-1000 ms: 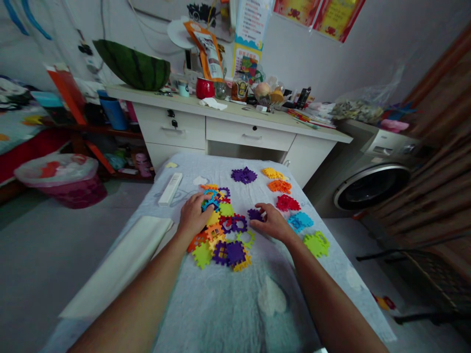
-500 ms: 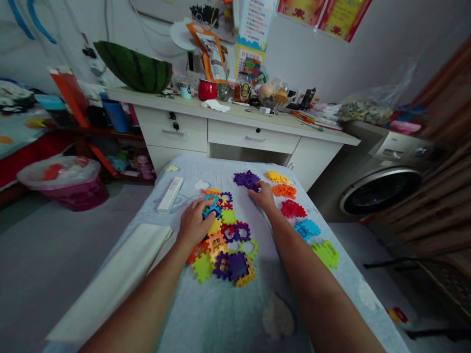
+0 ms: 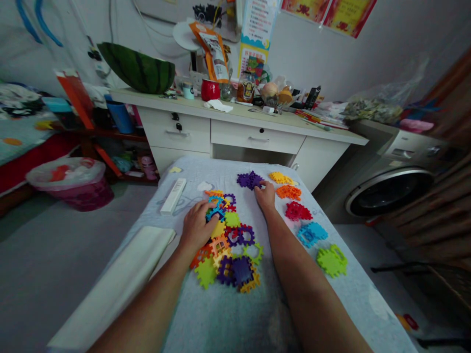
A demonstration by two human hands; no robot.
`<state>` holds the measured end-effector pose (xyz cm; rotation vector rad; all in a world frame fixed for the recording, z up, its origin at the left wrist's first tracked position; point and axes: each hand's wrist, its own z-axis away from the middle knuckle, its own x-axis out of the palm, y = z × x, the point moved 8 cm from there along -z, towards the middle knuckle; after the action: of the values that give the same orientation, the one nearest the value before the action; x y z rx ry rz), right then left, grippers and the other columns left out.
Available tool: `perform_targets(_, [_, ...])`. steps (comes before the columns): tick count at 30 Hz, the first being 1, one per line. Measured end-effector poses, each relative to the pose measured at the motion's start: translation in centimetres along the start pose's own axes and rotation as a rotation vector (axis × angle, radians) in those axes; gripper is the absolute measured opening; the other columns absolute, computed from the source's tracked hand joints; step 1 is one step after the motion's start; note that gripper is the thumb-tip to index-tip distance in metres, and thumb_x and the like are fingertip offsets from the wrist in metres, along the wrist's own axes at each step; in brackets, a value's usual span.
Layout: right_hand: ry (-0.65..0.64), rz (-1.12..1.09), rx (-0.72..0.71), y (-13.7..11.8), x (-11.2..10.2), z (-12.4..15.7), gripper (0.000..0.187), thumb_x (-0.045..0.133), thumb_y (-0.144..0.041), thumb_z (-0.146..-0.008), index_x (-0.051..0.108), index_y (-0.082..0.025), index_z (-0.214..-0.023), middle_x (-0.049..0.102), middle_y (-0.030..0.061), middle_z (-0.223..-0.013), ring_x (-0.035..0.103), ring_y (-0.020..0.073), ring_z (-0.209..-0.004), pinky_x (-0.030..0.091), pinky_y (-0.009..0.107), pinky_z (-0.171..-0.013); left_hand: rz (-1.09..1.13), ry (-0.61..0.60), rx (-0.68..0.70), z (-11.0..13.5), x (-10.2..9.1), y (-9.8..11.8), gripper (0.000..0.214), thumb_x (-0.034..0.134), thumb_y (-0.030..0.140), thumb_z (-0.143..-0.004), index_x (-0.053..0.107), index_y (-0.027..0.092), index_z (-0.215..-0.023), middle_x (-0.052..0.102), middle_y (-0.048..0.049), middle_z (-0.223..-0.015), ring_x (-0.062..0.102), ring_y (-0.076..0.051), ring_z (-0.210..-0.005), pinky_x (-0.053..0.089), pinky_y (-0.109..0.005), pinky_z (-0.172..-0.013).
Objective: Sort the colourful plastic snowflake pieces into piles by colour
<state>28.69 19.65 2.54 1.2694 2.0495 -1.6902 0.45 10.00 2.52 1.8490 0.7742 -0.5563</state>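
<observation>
My left hand [image 3: 198,224] lies over the left side of a mixed heap of plastic interlocking tiles. Its thumb and fingers close around a blue tile [image 3: 216,210] near the heap's top. Below are orange, yellow, red, green and purple tiles, some solid, some with cut-out windows, such as the dark purple tile [image 3: 242,272]. Farther forward, my right hand [image 3: 265,196] pinches at the near right edge of a purple tile pile [image 3: 249,180]; its fingertips partly hide the piece there.
Along the cloth-covered table's right side lie yellow [image 3: 281,178], orange [image 3: 289,191], red [image 3: 298,211], blue [image 3: 312,234] and green tile groups [image 3: 332,261]. A white box [image 3: 173,196] and folded pale cloth [image 3: 121,279] lie left. Behind stands a white desk [image 3: 253,137].
The whole view has shifted slightly. My right hand stays at the purple pile, its fingers a little more drawn in. My left hand keeps its place on the mixed heap.
</observation>
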Motion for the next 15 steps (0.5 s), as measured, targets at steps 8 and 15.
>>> perform_targets(8, [-0.124,-0.039,-0.085,-1.8,0.3,1.0,0.027,0.052,-0.022,-0.077,0.066,-0.015,-0.098,0.068,0.0065,-0.094,0.061,0.0177,-0.085,0.048,0.03,-0.083,0.006,0.002,0.016,0.0,0.0,0.1,0.028,0.054,0.035,-0.083,0.064,0.024,-0.107,0.061,-0.0079,-0.123,0.056,-0.027,-0.118,0.042,-0.045,-0.105])
perform_targets(15, [-0.723,-0.054,-0.318,-7.9,2.5,4.2,0.014,0.061,-0.023,-0.077,0.068,-0.015,-0.086,0.065,-0.0007,-0.075,0.056,0.0117,-0.068,0.042,0.022,-0.065,0.019,0.003,0.001,0.1,0.0,0.0,0.028,0.053,0.037,-0.085,0.065,0.025,-0.107,0.061,-0.0075,-0.125,0.055,-0.027,-0.12,0.041,-0.045,-0.106])
